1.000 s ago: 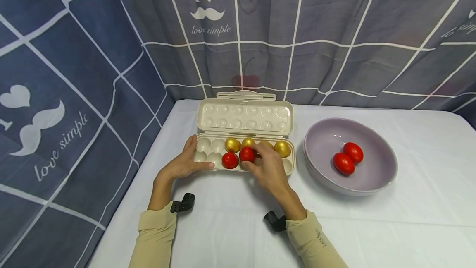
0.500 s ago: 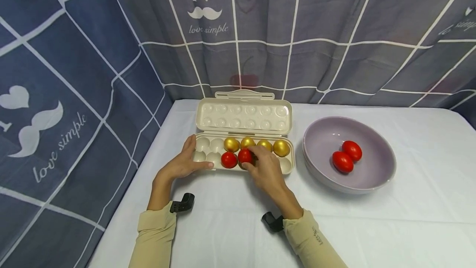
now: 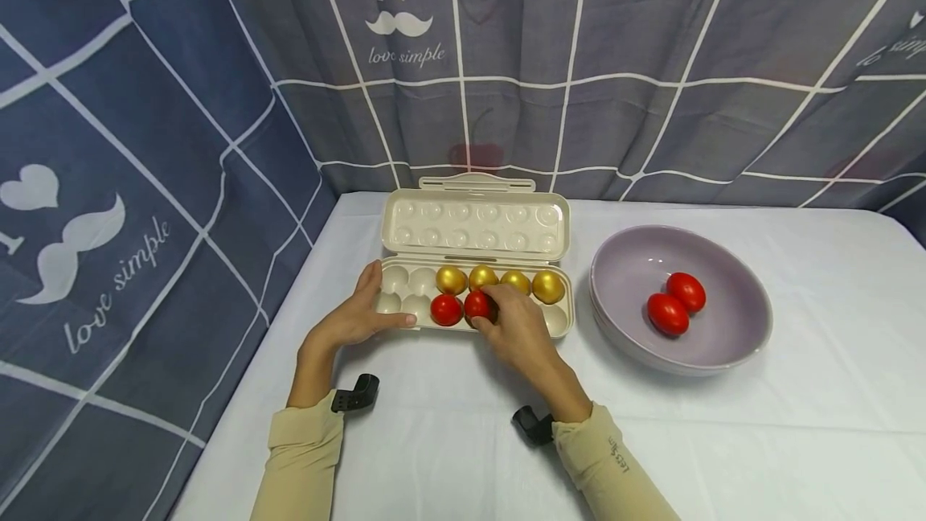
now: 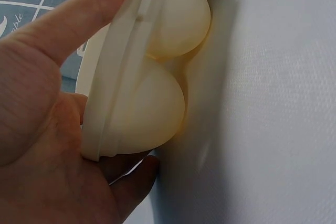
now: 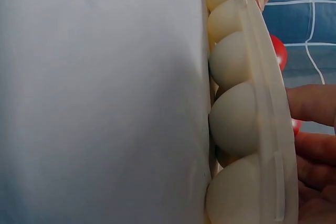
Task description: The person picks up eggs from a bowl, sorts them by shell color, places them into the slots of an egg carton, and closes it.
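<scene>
A cream plastic egg carton (image 3: 391,302) lies with its lid up on the white table. My left hand (image 3: 354,318) grips its left end, thumb along the front edge and fingers round the end; the left wrist view shows the hand (image 4: 63,108) around the carton's rim (image 4: 113,77). In the front row my right hand (image 3: 517,326) holds a red egg (image 3: 476,305) between thumb and fingers, right at a cup. Left of it sits another red egg (image 3: 446,309). Several gold eggs (image 3: 547,286) fill back-row cups. The right wrist view mostly shows the carton's underside (image 5: 233,119).
A mauve bowl (image 3: 615,288) with two red eggs (image 3: 667,314) stands to the right of the carton. The upright carton lid (image 3: 475,223) is behind the cups. A grey checked cloth (image 3: 535,22) hangs along the back and left of the table.
My right hand has shifted very slightly with the red egg, and the gold egg behind its fingers shows more fully. The left hand stays at the carton's end.
</scene>
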{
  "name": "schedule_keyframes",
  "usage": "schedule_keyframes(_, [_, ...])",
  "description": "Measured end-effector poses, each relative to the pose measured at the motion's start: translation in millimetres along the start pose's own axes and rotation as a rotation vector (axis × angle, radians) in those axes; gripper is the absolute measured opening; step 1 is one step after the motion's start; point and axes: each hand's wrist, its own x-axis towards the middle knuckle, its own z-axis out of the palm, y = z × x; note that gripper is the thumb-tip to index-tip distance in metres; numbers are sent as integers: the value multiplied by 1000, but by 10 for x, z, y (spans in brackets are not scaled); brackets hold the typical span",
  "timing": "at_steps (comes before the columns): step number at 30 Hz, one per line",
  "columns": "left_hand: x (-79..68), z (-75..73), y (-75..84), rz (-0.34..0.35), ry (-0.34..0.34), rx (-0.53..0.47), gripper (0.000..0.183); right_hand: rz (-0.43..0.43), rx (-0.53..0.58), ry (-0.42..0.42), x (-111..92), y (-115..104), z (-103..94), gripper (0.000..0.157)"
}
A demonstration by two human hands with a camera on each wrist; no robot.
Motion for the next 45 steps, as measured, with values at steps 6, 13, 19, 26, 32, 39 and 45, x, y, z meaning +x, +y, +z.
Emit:
schedule_keyframes(6, [3,5,-3,4,1,8,120,-3,0,-6,2,8,-8,37])
schedule_keyframes(13, [8,5,-4,7,0,-2,121,1,10,-7,2,19,-7,37])
schedule_keyframes(19, [14,1,-6,7,-1,-7,122,6,24,-10,7,22,-18,38])
schedule_keyframes(26, [0,-5,-10,-1,-3,-1,121,7,36,-18,4,34,-20,40])
schedule_keyframes(32, [3,2,-7,4,-4,-5,121,26,62,-37,-2,40,-62,41])
schedule_keyframes(39, [14,3,1,7,-6,-3,120,107,278,-72,8,26,-203,38])
schedule_keyframes(45, [14,2,3,-6,-7,-8,121,95,334,-77,27,-13,-353,40])
